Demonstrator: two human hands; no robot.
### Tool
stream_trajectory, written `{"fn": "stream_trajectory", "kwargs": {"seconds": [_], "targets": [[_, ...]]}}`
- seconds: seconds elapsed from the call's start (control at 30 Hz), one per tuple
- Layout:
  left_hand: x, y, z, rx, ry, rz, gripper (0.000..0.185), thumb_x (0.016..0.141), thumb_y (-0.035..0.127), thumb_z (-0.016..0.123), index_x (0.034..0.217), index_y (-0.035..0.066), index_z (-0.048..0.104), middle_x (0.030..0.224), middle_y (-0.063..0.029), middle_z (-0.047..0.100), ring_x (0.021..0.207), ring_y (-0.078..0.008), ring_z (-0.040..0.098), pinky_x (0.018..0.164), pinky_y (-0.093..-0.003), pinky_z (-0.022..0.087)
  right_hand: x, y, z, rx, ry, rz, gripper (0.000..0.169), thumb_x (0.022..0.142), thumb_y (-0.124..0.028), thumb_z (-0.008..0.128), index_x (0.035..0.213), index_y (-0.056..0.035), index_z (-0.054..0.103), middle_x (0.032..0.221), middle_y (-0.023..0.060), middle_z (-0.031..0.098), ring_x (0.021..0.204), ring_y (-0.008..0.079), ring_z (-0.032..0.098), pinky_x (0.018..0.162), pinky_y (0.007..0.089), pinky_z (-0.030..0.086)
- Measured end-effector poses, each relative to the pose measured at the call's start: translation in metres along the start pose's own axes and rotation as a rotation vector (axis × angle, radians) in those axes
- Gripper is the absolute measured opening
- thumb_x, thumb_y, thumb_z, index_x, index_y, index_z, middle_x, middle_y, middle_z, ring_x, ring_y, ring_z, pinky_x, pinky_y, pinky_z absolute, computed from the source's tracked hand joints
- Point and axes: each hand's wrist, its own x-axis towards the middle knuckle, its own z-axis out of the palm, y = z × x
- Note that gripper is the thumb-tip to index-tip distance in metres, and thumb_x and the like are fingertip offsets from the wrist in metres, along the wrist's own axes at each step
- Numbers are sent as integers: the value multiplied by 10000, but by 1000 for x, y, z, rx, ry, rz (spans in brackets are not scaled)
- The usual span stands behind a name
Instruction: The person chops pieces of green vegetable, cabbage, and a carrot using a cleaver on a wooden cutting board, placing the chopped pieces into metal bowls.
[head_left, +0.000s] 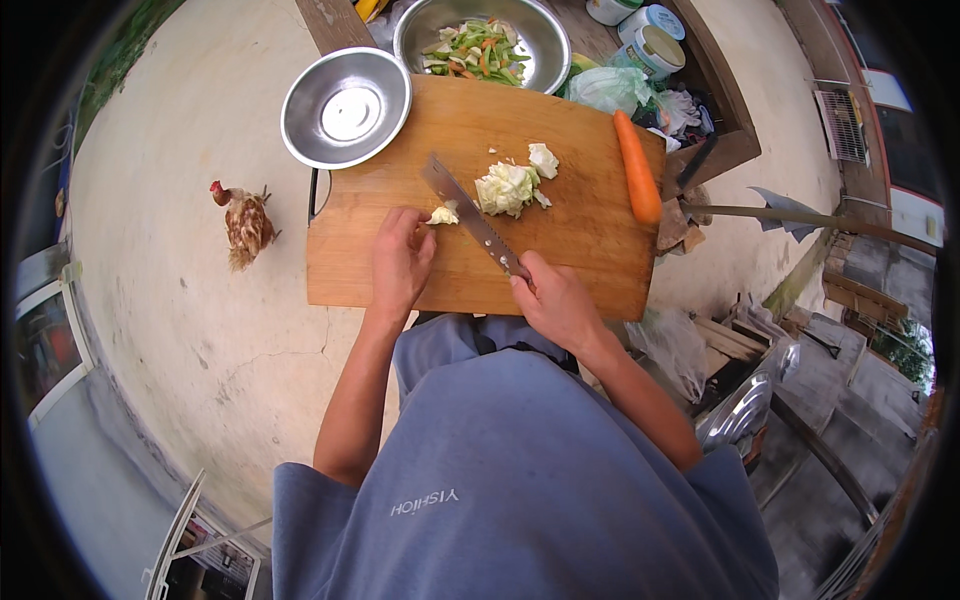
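My right hand (559, 300) grips the handle of a kitchen knife (474, 219), whose blade points up and left over a wooden cutting board (360, 262). Beside the blade, the fingertips of my left hand (406, 251) touch a small pale piece of cabbage (444, 215); whether they pinch it I cannot tell. Right of the blade lies a heap of chopped cabbage (506, 189), with a separate chunk (543, 160) above it. A whole carrot (637, 169) rests along the board's right edge. White bits cling to the blade.
An empty steel bowl (296, 112) overlaps the board's upper left corner. Behind the board stands a larger steel bowl (556, 45) with cut vegetables. Plastic bags (611, 88) and tubs (651, 52) are at the upper right. A chicken (247, 225) stands on the concrete ground at left.
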Motion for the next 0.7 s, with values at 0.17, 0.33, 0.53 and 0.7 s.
{"fn": "stream_trajectory", "kwargs": {"seconds": [0.17,0.33,0.53,0.7], "targets": [[-4,-14,14,-2,14,61,141,829,-63,673,943,-16,604,897,-117,583,727,-221,605,641,-313,502,-6,-5,8,-130,-4,-27,134,916,-141,570,893,-25,506,712,220,628,675,460,606,586,563,446],[-1,-18,18,-21,44,82,134,829,-71,666,937,-15,609,879,-119,586,710,-218,599,636,-316,494,-6,1,17,-180,5,-17,119,916,-131,565,917,-32,499,700,213,629,658,452,609,573,565,445],[3,-28,19,14,67,136,101,823,-70,667,898,-17,624,870,-129,604,701,-227,606,636,-321,493,5,-13,21,-246,-124,73,136,926,-105,546,961,-8,457,718,290,612,736,509,606,643,595,445],[5,-24,18,-16,62,133,110,795,-71,673,873,-14,620,855,-152,598,732,-301,604,651,-372,496,23,4,44,-256,-76,-12,144,918,-117,567,941,-5,479,721,254,636,702,471,632,610,577,469]]}}
